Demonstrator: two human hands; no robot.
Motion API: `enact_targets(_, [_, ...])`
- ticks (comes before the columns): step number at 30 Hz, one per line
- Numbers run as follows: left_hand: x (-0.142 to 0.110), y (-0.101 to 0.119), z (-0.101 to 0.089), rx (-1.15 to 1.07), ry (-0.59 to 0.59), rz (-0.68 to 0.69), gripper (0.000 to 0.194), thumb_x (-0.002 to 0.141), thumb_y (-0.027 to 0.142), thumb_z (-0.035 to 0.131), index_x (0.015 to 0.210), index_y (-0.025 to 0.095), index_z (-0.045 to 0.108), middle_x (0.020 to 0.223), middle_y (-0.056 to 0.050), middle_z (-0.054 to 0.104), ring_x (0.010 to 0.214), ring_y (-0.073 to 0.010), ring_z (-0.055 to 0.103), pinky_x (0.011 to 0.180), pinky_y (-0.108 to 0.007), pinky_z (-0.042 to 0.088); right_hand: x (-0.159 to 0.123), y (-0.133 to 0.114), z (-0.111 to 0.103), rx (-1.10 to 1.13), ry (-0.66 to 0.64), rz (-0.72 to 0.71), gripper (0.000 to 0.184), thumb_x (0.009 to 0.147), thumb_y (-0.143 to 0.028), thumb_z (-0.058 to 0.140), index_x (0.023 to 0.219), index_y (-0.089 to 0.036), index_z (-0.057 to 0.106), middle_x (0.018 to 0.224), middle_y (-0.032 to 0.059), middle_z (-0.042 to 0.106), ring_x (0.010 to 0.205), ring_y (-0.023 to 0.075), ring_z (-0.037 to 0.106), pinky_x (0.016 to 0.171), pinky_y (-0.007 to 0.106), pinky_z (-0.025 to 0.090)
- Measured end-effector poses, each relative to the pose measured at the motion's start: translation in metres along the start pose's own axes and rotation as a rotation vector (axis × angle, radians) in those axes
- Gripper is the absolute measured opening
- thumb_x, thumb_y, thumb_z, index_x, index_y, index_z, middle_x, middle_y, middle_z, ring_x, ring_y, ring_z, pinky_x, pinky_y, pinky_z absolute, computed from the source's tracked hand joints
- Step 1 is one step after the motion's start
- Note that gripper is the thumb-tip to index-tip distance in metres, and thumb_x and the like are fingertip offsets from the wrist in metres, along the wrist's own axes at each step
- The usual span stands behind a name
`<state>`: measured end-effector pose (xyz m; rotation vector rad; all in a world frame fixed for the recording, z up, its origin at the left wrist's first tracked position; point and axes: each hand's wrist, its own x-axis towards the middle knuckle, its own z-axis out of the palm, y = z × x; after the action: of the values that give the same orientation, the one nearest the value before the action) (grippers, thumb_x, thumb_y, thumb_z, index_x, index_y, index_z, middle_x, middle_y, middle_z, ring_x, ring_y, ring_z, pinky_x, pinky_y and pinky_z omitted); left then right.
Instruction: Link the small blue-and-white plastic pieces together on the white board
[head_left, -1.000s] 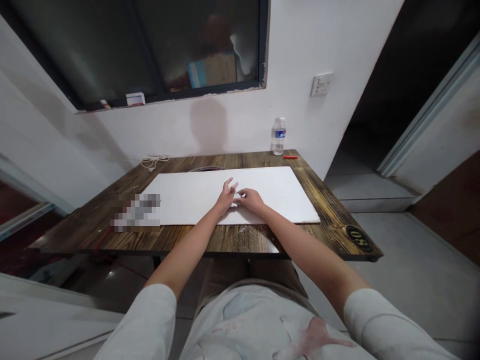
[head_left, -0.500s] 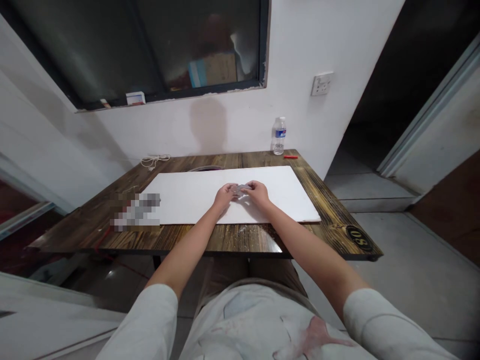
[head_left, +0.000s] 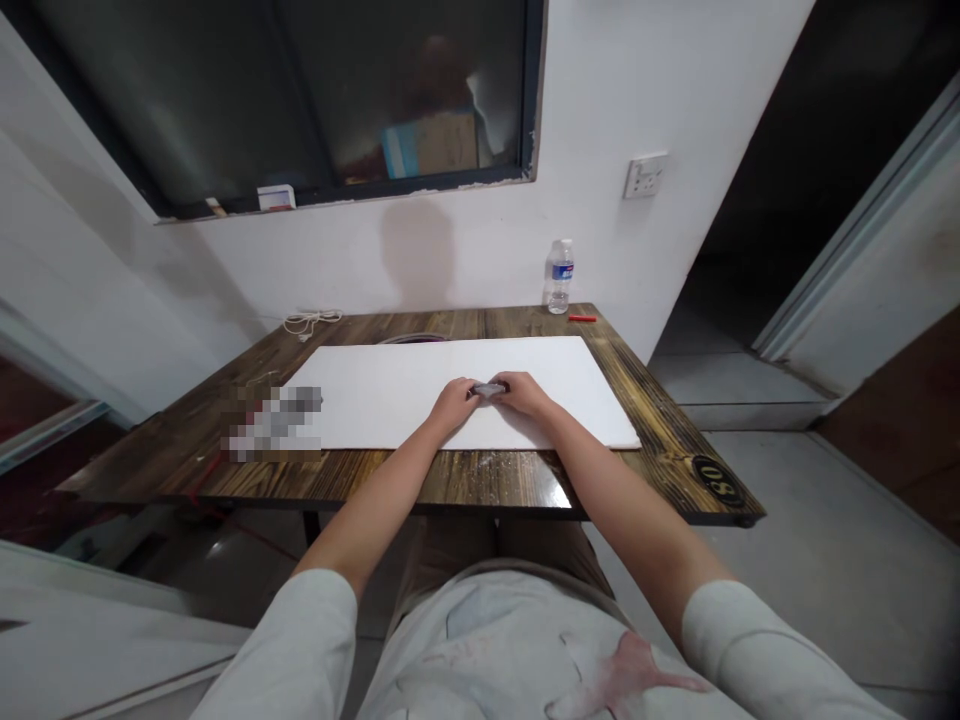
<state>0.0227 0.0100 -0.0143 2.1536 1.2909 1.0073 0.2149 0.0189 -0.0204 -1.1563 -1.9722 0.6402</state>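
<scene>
A small grey flat object (head_left: 490, 389) is gripped between my two hands, over the white board (head_left: 390, 395) on the table. It is too small for me to name its kind. My left hand (head_left: 454, 402) has its fingers closed on the object's left end. At the right end, the fingers of my right hand (head_left: 523, 391) are closed on it too. Parts of the object are hidden behind my fingers.
On the wooden table (head_left: 480, 480), a plastic bottle (head_left: 559, 280) and a red pen-like item (head_left: 582, 319) stand and lie at the back right. A white cable (head_left: 311, 320) lies at the back left. A blurred patch (head_left: 277, 425) covers the board's left end.
Both hands have turned the grey object, so it now looks narrower and darker. They sit slightly lower in the picture, and the whole view has shifted a little.
</scene>
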Motion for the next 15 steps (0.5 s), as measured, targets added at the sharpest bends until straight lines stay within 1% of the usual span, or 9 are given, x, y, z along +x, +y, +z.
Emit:
enact_targets(1, [-0.0004,-0.0001,-0.0001,0.011,-0.002,-0.004,0.012,0.073,0.019,0.068,0.083,0.021,0.075,0.078,-0.006,0.066,0.085,-0.0263,0.06,0.087,-0.038,0.045,0.0001,-0.0001,0.0008,-0.006,0.012,-0.001,0.022,0.066,-0.014,0.074,0.087,-0.02,0.076,0.077,-0.0012,0.071,0.071,0.0152,0.058,0.067,0.025,0.04])
enact_targets(3, [-0.0007,-0.0005,-0.0003,0.048,0.009,0.011,0.014,0.078,0.02,0.064,0.085,0.02,0.075,0.081,-0.007,0.067,0.083,-0.0254,0.06,0.084,-0.037,0.045,0.0003,0.0001,0.002,0.0,0.032,-0.01,0.024,0.068,-0.013,0.072,0.091,-0.02,0.076,0.079,-0.0008,0.072,0.072,0.0153,0.059,0.069,0.025,0.04])
enact_targets(5, [-0.0005,-0.001,-0.0003,0.1,0.025,0.032,0.02,0.079,0.02,0.063,0.095,0.02,0.075,0.09,-0.008,0.069,0.087,-0.0254,0.061,0.085,-0.037,0.046,0.0002,0.001,0.0017,-0.002,0.037,-0.01,0.03,0.069,-0.015,0.073,0.098,-0.021,0.075,0.082,-0.0006,0.072,0.072,0.015,0.059,0.07,0.025,0.041])
enact_targets(7, [0.0,-0.0013,0.0,0.173,0.009,0.031,0.027,0.079,0.019,0.064,0.104,0.019,0.073,0.096,-0.008,0.07,0.092,-0.0258,0.061,0.087,-0.037,0.047,-0.0002,0.0017,-0.0001,-0.046,0.016,0.015,0.033,0.068,-0.017,0.077,0.101,-0.021,0.074,0.082,-0.0002,0.071,0.072,0.0147,0.058,0.069,0.024,0.04])
enact_targets(9, [0.0002,-0.001,0.0006,0.265,-0.037,0.025,0.029,0.081,0.02,0.064,0.108,0.02,0.071,0.099,-0.008,0.069,0.096,-0.026,0.06,0.089,-0.038,0.047,-0.0007,0.0015,-0.0017,-0.118,-0.025,0.036,0.026,0.069,-0.02,0.079,0.095,-0.019,0.074,0.079,0.0003,0.07,0.071,0.0145,0.057,0.066,0.023,0.037])
enact_targets(12, [-0.0006,-0.0001,0.002,0.371,-0.107,0.053,0.025,0.087,0.023,0.058,0.108,0.021,0.07,0.099,-0.008,0.067,0.1,-0.0258,0.059,0.092,-0.038,0.047,-0.0011,-0.0013,-0.0012,-0.196,-0.083,0.026,0.013,0.073,-0.023,0.077,0.082,-0.016,0.072,0.075,0.0009,0.069,0.069,0.0142,0.054,0.063,0.023,0.033])
enact_targets(15, [-0.0017,-0.0006,0.0035,0.374,-0.128,0.102,0.027,0.089,0.025,0.057,0.113,0.02,0.067,0.105,-0.009,0.066,0.104,-0.0259,0.058,0.093,-0.04,0.047,-0.0013,-0.005,0.0013,-0.199,-0.087,-0.003,0.012,0.073,-0.022,0.076,0.081,-0.015,0.071,0.075,0.0008,0.068,0.068,0.0137,0.052,0.063,0.023,0.032])
